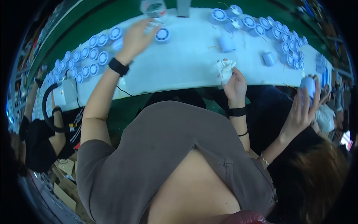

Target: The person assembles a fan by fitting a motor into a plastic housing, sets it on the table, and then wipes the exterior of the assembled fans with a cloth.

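My left hand [137,36], slightly blurred, reaches over the far side of the table with thumb and fingers apart. Its fingertips overlap the lower part of a clear plastic bottle [153,8]; whether they touch it is unclear. Just right of that hand stands a pale blue cylinder [162,35] with a round slotted top. A crumpled white cloth or tissue [225,70] is gripped in my right hand [235,86], above the table's near edge. Beyond the cloth, another pale cylinder [226,44] lies tipped with a thin wire by it.
Rows of similar cylinders [93,54] stand at the left, and more [285,37] at the right. One cylinder [269,59] sits apart. At right, a co-worker's hand [301,108] holds a cylinder. A white box [67,91] with a black hose stands at the left end of the white table [179,71].
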Available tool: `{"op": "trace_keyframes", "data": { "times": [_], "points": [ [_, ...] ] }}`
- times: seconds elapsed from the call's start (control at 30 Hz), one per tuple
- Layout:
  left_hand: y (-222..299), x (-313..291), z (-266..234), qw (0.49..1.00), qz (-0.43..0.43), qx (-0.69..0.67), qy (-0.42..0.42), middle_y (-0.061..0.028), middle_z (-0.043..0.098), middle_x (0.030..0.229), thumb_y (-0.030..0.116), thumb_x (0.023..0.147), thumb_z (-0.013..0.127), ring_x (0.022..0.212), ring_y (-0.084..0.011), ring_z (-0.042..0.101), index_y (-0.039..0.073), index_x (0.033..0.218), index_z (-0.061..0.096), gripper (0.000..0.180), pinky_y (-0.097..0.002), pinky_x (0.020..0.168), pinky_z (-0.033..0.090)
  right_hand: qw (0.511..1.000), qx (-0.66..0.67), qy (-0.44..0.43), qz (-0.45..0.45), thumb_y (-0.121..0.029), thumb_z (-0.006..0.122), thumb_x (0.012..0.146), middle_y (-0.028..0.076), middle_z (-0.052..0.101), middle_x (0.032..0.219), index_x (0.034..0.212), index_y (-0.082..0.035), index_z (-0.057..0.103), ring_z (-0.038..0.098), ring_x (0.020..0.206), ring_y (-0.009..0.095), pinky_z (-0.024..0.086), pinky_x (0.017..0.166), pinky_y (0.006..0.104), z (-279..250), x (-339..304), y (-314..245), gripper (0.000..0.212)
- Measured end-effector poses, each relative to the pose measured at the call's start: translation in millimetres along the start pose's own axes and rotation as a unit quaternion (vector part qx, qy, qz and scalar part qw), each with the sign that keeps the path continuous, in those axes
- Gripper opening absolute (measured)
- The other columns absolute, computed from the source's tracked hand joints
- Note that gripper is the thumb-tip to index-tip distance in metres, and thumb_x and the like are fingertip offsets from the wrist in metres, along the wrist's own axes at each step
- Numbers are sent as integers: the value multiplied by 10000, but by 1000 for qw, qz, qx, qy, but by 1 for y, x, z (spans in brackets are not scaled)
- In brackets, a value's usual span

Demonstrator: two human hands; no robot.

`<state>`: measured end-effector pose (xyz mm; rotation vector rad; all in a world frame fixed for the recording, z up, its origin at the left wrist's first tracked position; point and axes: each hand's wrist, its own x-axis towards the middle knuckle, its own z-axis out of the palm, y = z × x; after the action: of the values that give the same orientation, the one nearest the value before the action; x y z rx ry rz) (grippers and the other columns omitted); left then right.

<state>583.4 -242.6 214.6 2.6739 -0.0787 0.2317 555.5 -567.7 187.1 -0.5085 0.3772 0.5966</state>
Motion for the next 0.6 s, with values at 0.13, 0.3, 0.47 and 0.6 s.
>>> {"op": "trace_keyframes", "data": {
  "times": [0.13, 0.3, 0.47, 0.6],
  "points": [
    [114, 23, 87, 973, 192, -118, -56, -135, 509, 1034, 315, 713, 596, 895, -278, 496, 82, 1075, 484, 446, -350, 724, 427, 993, 6, 29, -113, -125, 348, 855, 135, 479, 1104, 1175, 21, 363, 492, 971, 245, 418, 799, 366, -4, -9, -20, 352],
    [133, 70, 174, 944, 309, 117, -26, -125, 467, 1095, 308, 644, 653, 943, -276, 466, 98, 1115, 455, 552, -371, 736, 424, 985, 30, -15, -170, -63, 391, 842, 109, 488, 1077, 1152, -1, 385, 492, 974, 229, 412, 825, 356, -22, -19, -30, 315],
    [136, 69, 149, 949, 246, -34, -196, -132, 508, 1021, 300, 623, 697, 913, -271, 500, 82, 1109, 453, 586, -355, 746, 423, 939, -109, 89, -313, -50, 458, 817, 94, 502, 1029, 1069, -7, 447, 495, 959, 212, 406, 820, 334, -17, -22, -36, 256],
    [139, 35, 103, 899, 35, -341, -272, -111, 541, 946, 305, 613, 721, 873, -233, 532, 58, 1108, 437, 622, -313, 756, 427, 729, -472, 54, -494, -48, 509, 788, 85, 513, 975, 946, -10, 527, 496, 903, 179, 403, 775, 299, 26, -15, -30, 164]
  ]
}}
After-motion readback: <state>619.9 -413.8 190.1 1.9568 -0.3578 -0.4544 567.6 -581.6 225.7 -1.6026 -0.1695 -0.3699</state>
